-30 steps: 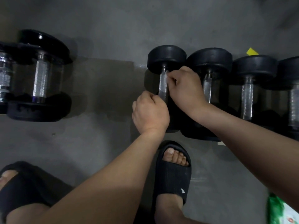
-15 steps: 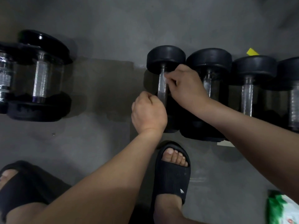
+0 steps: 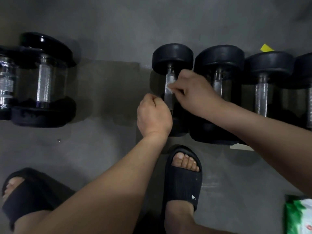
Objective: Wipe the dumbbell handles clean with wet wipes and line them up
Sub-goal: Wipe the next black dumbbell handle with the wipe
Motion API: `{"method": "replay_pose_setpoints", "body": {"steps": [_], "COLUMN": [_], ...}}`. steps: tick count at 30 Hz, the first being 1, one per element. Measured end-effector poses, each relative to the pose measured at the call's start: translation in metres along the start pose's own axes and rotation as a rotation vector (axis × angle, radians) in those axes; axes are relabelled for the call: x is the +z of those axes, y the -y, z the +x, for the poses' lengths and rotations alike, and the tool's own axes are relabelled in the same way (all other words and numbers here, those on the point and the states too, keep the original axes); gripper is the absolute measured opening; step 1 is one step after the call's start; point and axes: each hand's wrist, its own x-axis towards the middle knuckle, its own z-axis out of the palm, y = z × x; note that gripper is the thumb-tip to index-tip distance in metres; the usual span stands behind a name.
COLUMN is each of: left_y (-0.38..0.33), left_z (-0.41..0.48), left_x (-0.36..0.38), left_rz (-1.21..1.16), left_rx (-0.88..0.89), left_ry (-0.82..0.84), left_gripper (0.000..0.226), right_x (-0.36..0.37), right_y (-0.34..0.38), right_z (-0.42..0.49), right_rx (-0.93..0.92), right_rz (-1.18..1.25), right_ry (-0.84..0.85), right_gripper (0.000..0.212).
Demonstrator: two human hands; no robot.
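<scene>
A row of black dumbbells with steel handles lies on the grey floor at the right. On the leftmost dumbbell (image 3: 172, 57) of that row, my right hand (image 3: 194, 92) pinches a white wet wipe (image 3: 170, 83) against the upper part of the steel handle. My left hand (image 3: 153, 115) is curled in a fist at the lower end of the same handle, over the near weight; whether its fingers close round the bar is hidden. Beside it lie a second dumbbell (image 3: 219, 58), a third (image 3: 268, 65) and part of a fourth at the frame's right edge.
Two larger dumbbells (image 3: 43, 78) lie apart at the far left. A green and white wipes pack (image 3: 298, 215) sits at the bottom right. My feet in black slides (image 3: 184, 179) stand just in front of the row. A yellow scrap (image 3: 266, 47) lies behind the row.
My right hand has slid down the handle with the wipe, from just under the far weight toward the middle. My left hand has stayed at the lower end.
</scene>
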Motion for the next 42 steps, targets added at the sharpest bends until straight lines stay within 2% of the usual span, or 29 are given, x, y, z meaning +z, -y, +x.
{"method": "replay_pose_setpoints", "body": {"steps": [3, 8, 10, 13, 14, 18, 20, 22, 24, 29, 33, 38, 42], "left_y": [0.001, 0.000, 0.001, 0.003, 0.003, 0.002, 0.003, 0.005, 0.006, 0.008, 0.010, 0.012, 0.012], "left_z": [0.003, 0.001, 0.002, 0.006, 0.006, 0.004, 0.006, 0.009, 0.011, 0.013, 0.018, 0.020, 0.021], "left_x": [-0.002, -0.002, -0.003, -0.003, -0.003, -0.004, -0.005, -0.006, -0.007, -0.008, -0.009, -0.008, -0.008], "left_rz": [-0.005, -0.008, -0.014, -0.034, -0.035, -0.044, -0.057, -0.068, -0.071, -0.074, -0.063, -0.070, -0.071], "left_rx": [-0.002, -0.009, -0.009, -0.007, -0.005, -0.005, -0.012, -0.016, -0.016, -0.014, -0.008, 0.006, 0.009], "left_ry": [-0.013, 0.003, -0.001, -0.020, -0.021, -0.009, -0.014, -0.022, -0.025, -0.035, -0.040, -0.042, -0.045], "left_gripper": [0.021, 0.021, 0.021, 0.021, 0.021, 0.023, 0.024, 0.025, 0.026, 0.028, 0.028, 0.028, 0.028], "right_x": [-0.006, -0.009, -0.007, -0.010, -0.012, -0.012, -0.010, -0.011, -0.016, -0.014, -0.014, -0.012, -0.014], "right_y": [0.003, -0.008, -0.003, 0.000, -0.002, -0.011, -0.007, -0.004, -0.004, -0.009, -0.002, -0.011, 0.001], "right_z": [-0.009, 0.012, 0.002, -0.011, -0.008, 0.008, 0.001, -0.007, -0.002, 0.007, -0.004, 0.007, -0.004], "right_rx": [-0.106, 0.037, -0.037, -0.192, -0.190, -0.035, -0.108, -0.242, -0.288, -0.205, -0.373, -0.246, -0.388], "right_rz": [0.060, 0.004, -0.002, 0.058, 0.057, 0.051, 0.030, 0.011, -0.024, 0.012, 0.016, -0.025, 0.058], "right_ry": [0.132, 0.016, 0.060, 0.236, 0.248, 0.128, 0.183, 0.316, 0.387, 0.217, 0.407, 0.266, 0.435], "right_gripper": [0.017, 0.019, 0.015, 0.016, 0.017, 0.017, 0.016, 0.016, 0.016, 0.015, 0.016, 0.015, 0.016]}}
